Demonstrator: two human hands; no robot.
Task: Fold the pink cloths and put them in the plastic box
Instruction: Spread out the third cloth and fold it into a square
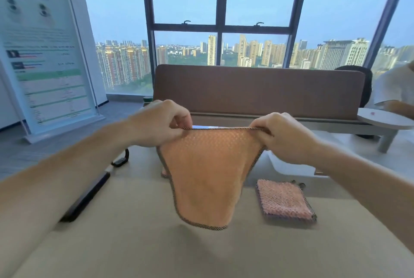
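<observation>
Big windows (pixel 224 8) fill the bkgd w/ a high-rise skyline; a brown divider panel (pixel 257 89) runs along the far edge of the beige table (pixel 134 244). Standing sign board (pixel 42 53) at left carries print & green bars, too blurred to read. No other writing legible.

Pink cloth (pixel 208 176) hangs in the air above the table's middle, held by its top edge, which is pulled taut betw. both hands; the lower part droops to a rounded point just above the tabletop, dark stitched border all round. Left hand (pixel 159 124) pinches the top left corner, thumb & fingers curled closed on the hem, forearm coming in from the lower left. Right hand (pixel 284 136) pinches the top right corner the same way, knuckles up, forearm in from the lower right. Both hands level, raised off the table.

Folded pink cloth (pixel 284 201) lies flat nr the right edge, below the right hand, apart from the held one. Black strap-like thing (pixel 89 194) lies along the left edge. Another person's sleeve (pixel 394 84) at far right.
</observation>
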